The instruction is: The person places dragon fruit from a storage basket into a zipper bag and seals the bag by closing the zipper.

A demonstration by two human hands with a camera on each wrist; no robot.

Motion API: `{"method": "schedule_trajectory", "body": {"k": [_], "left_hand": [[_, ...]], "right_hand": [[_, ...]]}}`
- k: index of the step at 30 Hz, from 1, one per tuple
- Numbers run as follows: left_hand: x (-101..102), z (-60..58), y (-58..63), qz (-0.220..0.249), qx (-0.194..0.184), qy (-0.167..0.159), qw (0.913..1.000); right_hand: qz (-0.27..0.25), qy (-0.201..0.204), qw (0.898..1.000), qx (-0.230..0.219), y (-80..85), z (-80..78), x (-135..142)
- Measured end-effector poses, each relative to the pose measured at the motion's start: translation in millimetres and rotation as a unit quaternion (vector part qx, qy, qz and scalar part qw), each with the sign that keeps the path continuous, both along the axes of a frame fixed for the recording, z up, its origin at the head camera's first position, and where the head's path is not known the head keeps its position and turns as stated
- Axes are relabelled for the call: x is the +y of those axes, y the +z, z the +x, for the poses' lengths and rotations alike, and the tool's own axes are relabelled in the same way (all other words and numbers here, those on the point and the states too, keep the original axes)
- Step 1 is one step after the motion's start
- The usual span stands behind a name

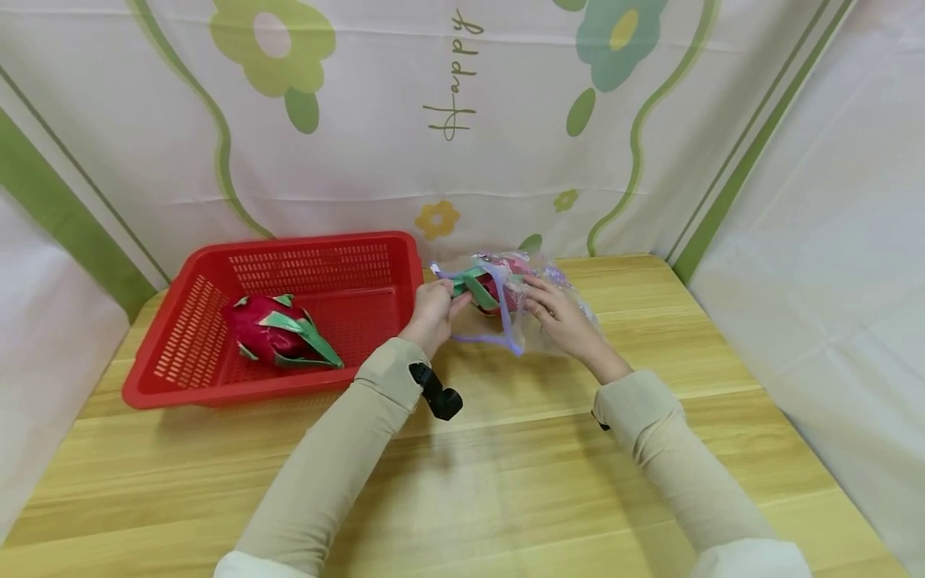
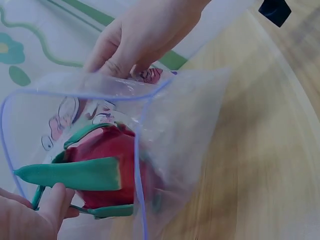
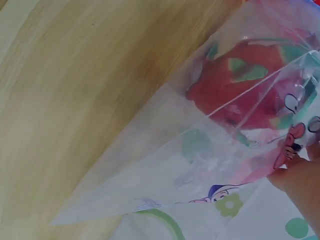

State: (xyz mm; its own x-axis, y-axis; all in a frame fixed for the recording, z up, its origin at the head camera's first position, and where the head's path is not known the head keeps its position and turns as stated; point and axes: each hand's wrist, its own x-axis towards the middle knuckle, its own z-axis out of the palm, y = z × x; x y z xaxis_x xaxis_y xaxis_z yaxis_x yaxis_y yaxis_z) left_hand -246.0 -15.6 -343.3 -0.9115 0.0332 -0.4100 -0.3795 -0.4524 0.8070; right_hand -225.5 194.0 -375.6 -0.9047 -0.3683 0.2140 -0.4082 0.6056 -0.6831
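Observation:
A toy dragon fruit (image 2: 127,155) with green leaves lies inside a clear plastic bag (image 2: 187,120) with a purple-edged mouth and printed cartoon figures. At the bag's mouth my left hand (image 1: 431,315) pinches the fruit's long leaves, which stick out toward the left. My right hand (image 1: 567,321) grips the bag's side, thumb and fingers on the film, as the left wrist view also shows. Through the film, the right wrist view shows the fruit's rounded end (image 3: 240,95) and the bag's pointed corner. A second dragon fruit (image 1: 270,329) lies in the red basket (image 1: 162,385).
The basket stands on the wooden table (image 1: 506,466), left of my left hand. White cloth (image 1: 376,104) printed with flowers rises behind the table, with more cloth at both sides. A black strap with a camera (image 1: 437,393) sits on my left wrist.

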Motion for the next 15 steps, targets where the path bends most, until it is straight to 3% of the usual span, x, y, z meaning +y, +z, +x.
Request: {"method": "schedule_trajectory", "body": {"k": [6,10,13,15], "left_hand": [[0,-6.6,-4.1,0.005,0.004,-0.006,1.0],[-2,-21.5,-24.8,0.023,0.016,0.004,0.9996],[-4,-25.8,-27.3,0.031,0.006,-0.011,0.9994],[-5,-19.0,-16.3,0.034,-0.009,-0.024,0.9991]], "right_hand": [[0.049,-0.021,0.998,0.044,-2.0,1.9,-12],[0.066,-0.034,0.996,0.051,1.1,6.0,-19],[0.062,-0.032,0.996,0.051,1.8,7.9,-24],[0.051,-0.029,0.997,0.056,1.9,9.4,-27]]}}
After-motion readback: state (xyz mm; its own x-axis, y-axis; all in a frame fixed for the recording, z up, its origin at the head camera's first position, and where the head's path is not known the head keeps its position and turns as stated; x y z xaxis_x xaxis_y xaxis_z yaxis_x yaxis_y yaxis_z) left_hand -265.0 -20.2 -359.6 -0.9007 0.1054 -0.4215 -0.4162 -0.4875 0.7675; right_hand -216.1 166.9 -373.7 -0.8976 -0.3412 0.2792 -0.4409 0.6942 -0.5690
